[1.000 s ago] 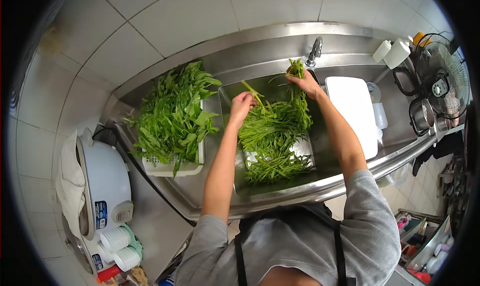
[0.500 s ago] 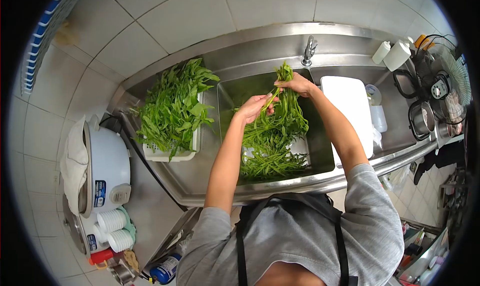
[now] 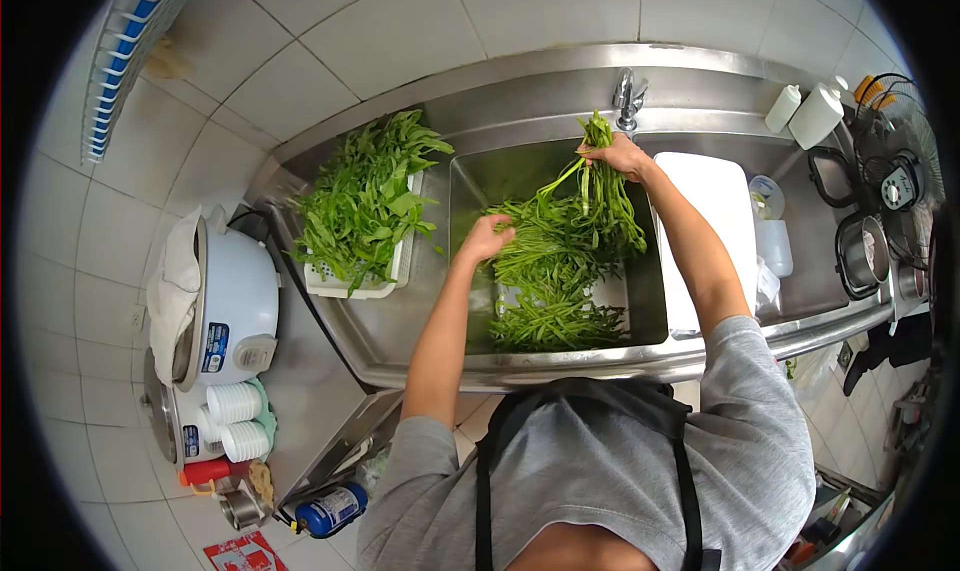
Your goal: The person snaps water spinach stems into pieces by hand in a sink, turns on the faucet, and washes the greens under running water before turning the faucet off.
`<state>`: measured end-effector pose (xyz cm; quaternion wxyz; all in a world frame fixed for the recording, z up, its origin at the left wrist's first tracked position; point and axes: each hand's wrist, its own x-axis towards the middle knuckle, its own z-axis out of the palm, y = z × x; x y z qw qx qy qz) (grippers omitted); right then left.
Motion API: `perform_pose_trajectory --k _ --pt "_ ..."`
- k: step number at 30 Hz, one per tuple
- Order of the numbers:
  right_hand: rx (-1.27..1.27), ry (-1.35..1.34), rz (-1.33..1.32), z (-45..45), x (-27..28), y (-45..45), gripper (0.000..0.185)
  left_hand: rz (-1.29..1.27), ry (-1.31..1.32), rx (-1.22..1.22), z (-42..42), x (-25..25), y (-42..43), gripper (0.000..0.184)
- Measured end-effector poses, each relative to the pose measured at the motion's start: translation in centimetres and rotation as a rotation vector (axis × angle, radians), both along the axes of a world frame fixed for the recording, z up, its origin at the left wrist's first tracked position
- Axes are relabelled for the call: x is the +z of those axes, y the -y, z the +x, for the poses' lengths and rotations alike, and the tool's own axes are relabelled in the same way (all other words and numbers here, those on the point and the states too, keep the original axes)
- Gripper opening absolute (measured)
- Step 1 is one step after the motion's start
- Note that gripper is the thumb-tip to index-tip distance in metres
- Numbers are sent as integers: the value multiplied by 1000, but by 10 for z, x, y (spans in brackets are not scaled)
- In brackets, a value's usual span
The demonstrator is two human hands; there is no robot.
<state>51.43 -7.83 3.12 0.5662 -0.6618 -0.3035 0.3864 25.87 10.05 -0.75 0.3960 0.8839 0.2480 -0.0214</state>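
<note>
Head view: right hand (image 3: 624, 157) clutches slender stems (image 3: 607, 199) over steel sink (image 3: 500, 174)

Wall tiles (image 3: 560, 16) big, shiny, white, thin dark lines between. Floor tiles (image 3: 835, 423) pale, square. Grey metal side table (image 3: 315, 356) stands at left. Room bright.

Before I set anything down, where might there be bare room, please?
The white board is bare between the right forearm and the containers. A narrow steel strip is mostly open between the white basket and the basin. Crowded: the basin, with greens, left hand and right hand, and the right end, with pots.
</note>
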Motion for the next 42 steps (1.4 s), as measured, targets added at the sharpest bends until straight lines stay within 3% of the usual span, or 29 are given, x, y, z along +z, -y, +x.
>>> perform_pose_trajectory --k 1,2,5,9,10,13,14,21,31,37,42 --pt "7 12 -5 0 0 0 17 74 85 12 4 5 0 39" --pt "3 16 -2 0 0 -1 17 53 -21 66 10 11 -1 32" --pt "-3 12 4 -3 4 -2 16 42 -2 82 21 35 4 28" --pt "0 12 7 -11 13 1 15 -69 323 45 27 22 -1 24" --pt "1 22 4 -13 15 2 15 -171 214 26 28 36 -2 24" --pt "3 50 5 -18 20 2 11 -169 184 -13 36 61 7 27" --pt "0 55 2 -21 22 2 11 -137 268 -66 41 54 5 31" --pt "-13 140 -2 -34 17 -13 15 -163 101 -247 68 67 27 28" --pt "47 62 -41 -48 30 -9 15 -134 195 -200 65 65 31 19" --pt "66 76 -107 -51 33 -6 12 5 234 -73 61 70 32 20" --pt "59 183 -88 -62 40 -14 11 -253 296 262 61 55 25 23"
